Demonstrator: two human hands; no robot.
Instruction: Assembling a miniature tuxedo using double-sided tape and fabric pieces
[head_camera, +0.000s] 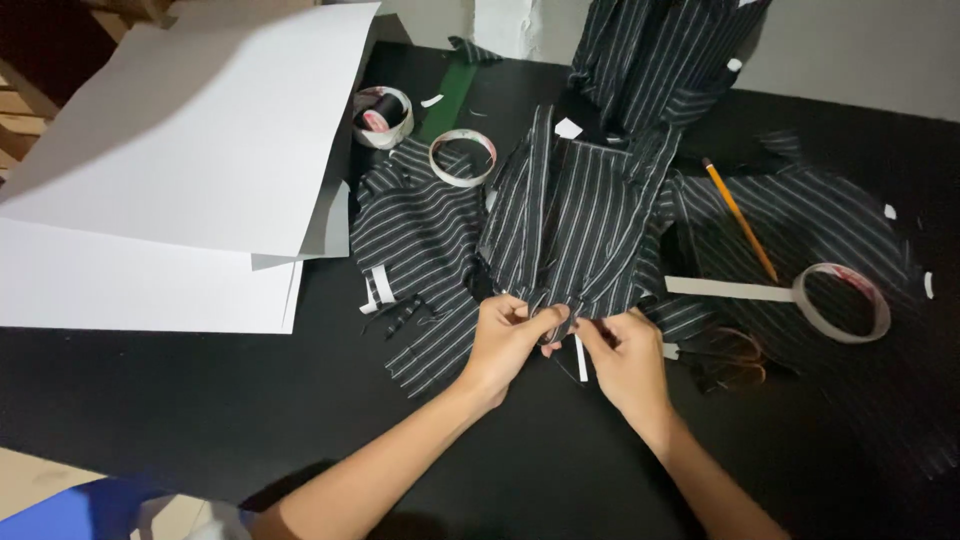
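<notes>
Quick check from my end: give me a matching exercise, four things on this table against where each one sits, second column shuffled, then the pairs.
Things:
1. yellow pencil
2. white paper sheets
3. tape roll with a loose strip
4. striped fabric edge

Places:
A. pinched between the left hand and right hand
B. far left of the black table
C. right side, lying on striped cloth
D. diagonal, beyond that right-side roll

Pairs: 1-D, 2-B, 3-C, 4-A

Black worktop (150, 400) filling most of the view, pale wall (860, 45) behind it, wooden furniture (20, 110) at far left, dim indoor light
</notes>
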